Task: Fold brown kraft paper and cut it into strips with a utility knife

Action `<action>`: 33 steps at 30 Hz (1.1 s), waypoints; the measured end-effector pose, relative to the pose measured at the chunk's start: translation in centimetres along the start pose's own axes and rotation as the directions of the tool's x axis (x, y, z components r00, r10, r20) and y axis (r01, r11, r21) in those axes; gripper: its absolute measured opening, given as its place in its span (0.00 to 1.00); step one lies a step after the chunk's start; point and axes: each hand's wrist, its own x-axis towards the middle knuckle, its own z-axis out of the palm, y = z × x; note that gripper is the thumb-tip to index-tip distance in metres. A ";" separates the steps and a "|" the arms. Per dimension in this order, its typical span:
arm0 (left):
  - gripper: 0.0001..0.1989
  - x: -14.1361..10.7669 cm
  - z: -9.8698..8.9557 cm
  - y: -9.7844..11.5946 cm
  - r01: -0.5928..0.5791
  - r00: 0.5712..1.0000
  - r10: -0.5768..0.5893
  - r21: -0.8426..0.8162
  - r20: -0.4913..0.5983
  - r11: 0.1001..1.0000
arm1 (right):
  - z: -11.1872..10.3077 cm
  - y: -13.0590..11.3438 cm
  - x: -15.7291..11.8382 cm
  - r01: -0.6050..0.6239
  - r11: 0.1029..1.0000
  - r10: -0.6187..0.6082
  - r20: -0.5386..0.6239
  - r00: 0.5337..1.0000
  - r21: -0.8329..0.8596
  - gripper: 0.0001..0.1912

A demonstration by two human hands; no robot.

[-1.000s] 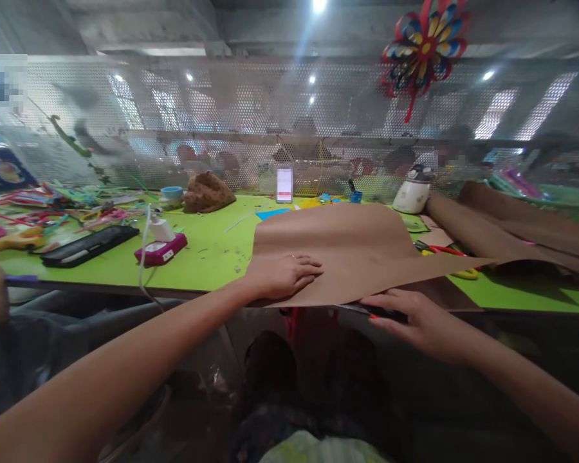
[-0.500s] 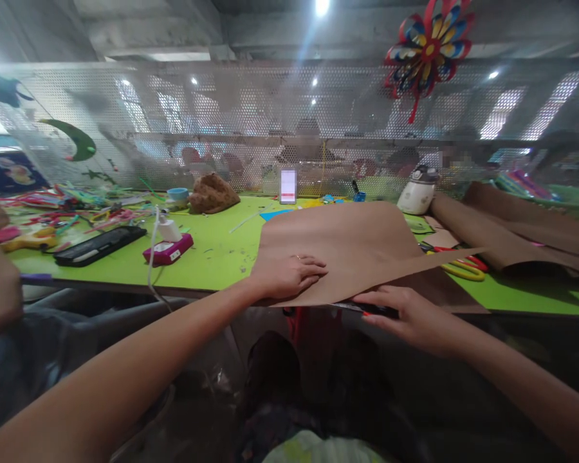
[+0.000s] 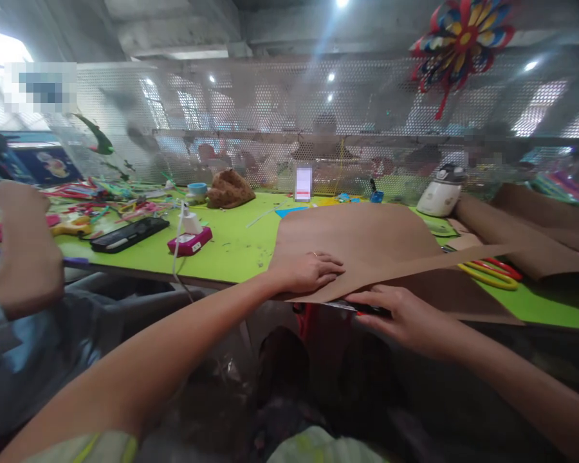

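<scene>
One open left hand [image 3: 317, 271] lies on brown paper [image 3: 357, 235]; right hand [image 3: 394, 312] grips what looks like scissors [image 3: 342, 305].

Landmark: brown sheet [image 3: 357, 235]. Left of it we note a passable strip of green tabletop [image 3: 238, 257], bounded farther left by a purple socket block [image 3: 190, 242] and white cable [image 3: 176, 254]. Behind it, an upright phone [image 3: 303, 183] and perforated panel [image 3: 255, 106] block reach; toward its right, scissor handles [image 3: 499, 284], a white flask [image 3: 437, 197] and rolled brown paper [image 3: 506, 235] obstruct; above it we see open air
</scene>
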 end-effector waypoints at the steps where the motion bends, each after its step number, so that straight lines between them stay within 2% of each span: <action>1: 0.19 0.0 0.0 0.1 0.006 1.000 -0.006 0.001 0.000 1.000 | 0.2 -0.1 0.1 0.001 1.000 -0.001 -0.001 1.000 -0.003 0.19; 16: 0.19 0.2 0.1 0.2 0.017 0.999 -0.017 0.000 0.028 1.000 | 1.9 -2.9 2.5 0.061 0.998 -0.061 -0.024 0.998 0.022 0.17; 26: 0.19 0.3 0.3 0.2 0.020 0.999 -0.021 0.022 0.043 1.000 | 3.9 -3.9 3.7 0.024 1.000 -0.024 -0.052 0.998 -0.002 0.20; 33: 0.19 0.3 -0.1 0.4 0.042 0.996 -0.043 0.013 0.080 0.999 | 4.6 -5.9 4.8 0.011 1.000 -0.011 -0.064 0.998 0.003 0.19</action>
